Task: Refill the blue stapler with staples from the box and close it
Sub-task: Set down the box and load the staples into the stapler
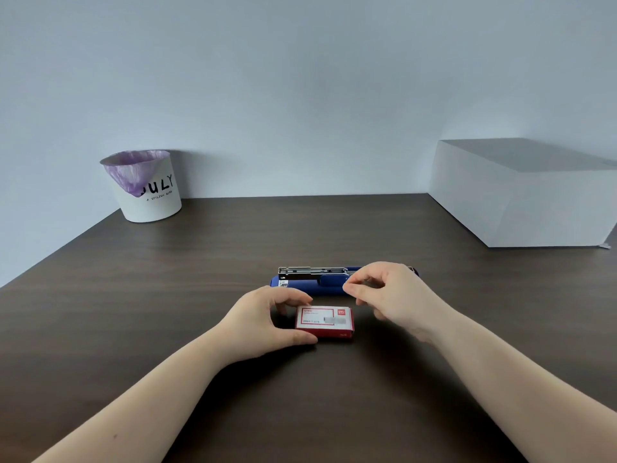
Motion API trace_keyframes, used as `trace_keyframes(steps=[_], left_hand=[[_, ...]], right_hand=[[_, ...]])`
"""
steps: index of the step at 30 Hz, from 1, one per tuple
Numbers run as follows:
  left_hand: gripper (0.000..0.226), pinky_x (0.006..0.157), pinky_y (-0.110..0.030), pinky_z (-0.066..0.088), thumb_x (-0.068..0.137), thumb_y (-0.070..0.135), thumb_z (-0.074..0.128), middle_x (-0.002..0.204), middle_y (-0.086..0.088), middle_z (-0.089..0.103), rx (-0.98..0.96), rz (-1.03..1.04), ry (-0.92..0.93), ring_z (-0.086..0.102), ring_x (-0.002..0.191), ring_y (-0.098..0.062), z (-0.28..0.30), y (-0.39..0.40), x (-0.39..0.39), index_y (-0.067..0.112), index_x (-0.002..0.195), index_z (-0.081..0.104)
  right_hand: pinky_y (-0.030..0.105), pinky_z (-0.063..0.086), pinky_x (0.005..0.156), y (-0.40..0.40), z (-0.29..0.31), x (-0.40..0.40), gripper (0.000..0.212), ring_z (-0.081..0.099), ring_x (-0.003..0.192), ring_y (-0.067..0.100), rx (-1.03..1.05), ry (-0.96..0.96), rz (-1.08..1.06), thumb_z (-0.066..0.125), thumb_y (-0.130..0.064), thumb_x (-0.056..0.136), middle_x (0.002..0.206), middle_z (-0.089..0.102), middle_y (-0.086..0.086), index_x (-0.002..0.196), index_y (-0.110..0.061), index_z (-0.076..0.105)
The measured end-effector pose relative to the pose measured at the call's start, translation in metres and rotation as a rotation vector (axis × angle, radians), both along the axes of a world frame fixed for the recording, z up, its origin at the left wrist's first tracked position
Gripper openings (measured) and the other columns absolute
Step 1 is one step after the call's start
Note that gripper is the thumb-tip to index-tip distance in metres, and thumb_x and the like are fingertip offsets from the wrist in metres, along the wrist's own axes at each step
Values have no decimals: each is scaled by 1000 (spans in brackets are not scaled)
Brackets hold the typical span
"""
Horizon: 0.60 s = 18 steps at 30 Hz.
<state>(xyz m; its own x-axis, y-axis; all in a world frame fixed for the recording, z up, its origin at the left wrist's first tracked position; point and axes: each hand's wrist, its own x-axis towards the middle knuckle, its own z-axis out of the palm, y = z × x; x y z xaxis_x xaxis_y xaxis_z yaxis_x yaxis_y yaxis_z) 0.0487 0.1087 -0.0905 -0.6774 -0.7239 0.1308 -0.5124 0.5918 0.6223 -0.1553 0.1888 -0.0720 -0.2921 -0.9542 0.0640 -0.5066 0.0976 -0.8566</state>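
The blue stapler (302, 283) lies flat across the middle of the dark table, its lid swung open and the metal staple channel (312, 270) exposed. Just in front of it sits the small red and white staple box (324, 321). My left hand (267, 320) grips the box's left end between thumb and fingers. My right hand (397, 295) hovers over the stapler's right part, thumb and forefinger pinched close together; whether a strip of staples sits between them is too small to tell. The stapler's right end is hidden behind that hand.
A white bin (148, 188) with a purple liner stands at the back left by the wall. A large white box (524, 192) fills the back right corner. The dark wooden table (167, 312) stretches wide on both sides.
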Motion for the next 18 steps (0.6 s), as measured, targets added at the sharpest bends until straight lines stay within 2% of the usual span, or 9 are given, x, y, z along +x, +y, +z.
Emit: trace_keyframes(steps=[4, 6, 8, 10, 13, 16, 18], left_hand=[[48, 94, -21, 45, 58, 50, 80, 105, 25, 66, 14, 5, 57, 59, 103, 1, -2, -1, 1, 42, 102, 62], [49, 87, -15, 44, 58, 53, 78, 106, 23, 67, 24, 2, 103, 59, 99, 5, -2, -1, 3, 40, 102, 63], [44, 75, -5, 40, 65, 41, 79, 101, 17, 70, 35, 3, 167, 58, 91, 9, -2, 0, 5, 35, 106, 63], [34, 66, -4, 38, 72, 31, 75, 93, 15, 73, 41, 26, 242, 58, 83, 7, 0, 1, 6, 34, 104, 64], [17, 61, -11, 40, 78, 28, 70, 91, 20, 71, 57, 117, 374, 56, 73, 1, 2, -5, 9, 33, 94, 69], [9, 62, -17, 44, 80, 27, 69, 80, 8, 71, 37, 223, 423, 55, 69, -1, 4, -14, 11, 31, 87, 71], [8, 61, -18, 43, 80, 24, 68, 77, 12, 70, 16, 267, 417, 53, 67, -1, 6, -20, 12, 29, 86, 71]], right_hand=[[20, 40, 48, -1, 0, -3, 9, 49, 57, 11, 38, -59, -11, 68, -23, 83, 68, 63, -1, 88, -17, 70], [20, 39, 51, -3, 1, -4, 12, 48, 61, 11, 73, -107, -9, 66, -23, 85, 74, 63, 1, 93, -15, 70], [20, 37, 53, -5, 3, -5, 18, 42, 59, 11, 110, -263, -1, 58, -19, 90, 82, 63, 6, 98, -8, 69], [21, 37, 57, -5, 7, -7, 23, 42, 63, 11, 111, -395, 1, 49, -11, 94, 89, 64, 11, 102, -1, 68], [18, 42, 63, -6, 11, -12, 25, 53, 71, 11, 20, -301, 6, 46, 1, 93, 94, 68, 11, 106, -3, 67], [16, 50, 72, -8, 16, -17, 17, 67, 72, 6, -87, -111, -43, 60, -8, 88, 86, 73, 2, 101, -14, 70], [21, 54, 79, -12, 18, -16, 15, 72, 74, 6, -123, -96, -68, 66, -11, 84, 85, 75, 0, 97, -15, 71]])
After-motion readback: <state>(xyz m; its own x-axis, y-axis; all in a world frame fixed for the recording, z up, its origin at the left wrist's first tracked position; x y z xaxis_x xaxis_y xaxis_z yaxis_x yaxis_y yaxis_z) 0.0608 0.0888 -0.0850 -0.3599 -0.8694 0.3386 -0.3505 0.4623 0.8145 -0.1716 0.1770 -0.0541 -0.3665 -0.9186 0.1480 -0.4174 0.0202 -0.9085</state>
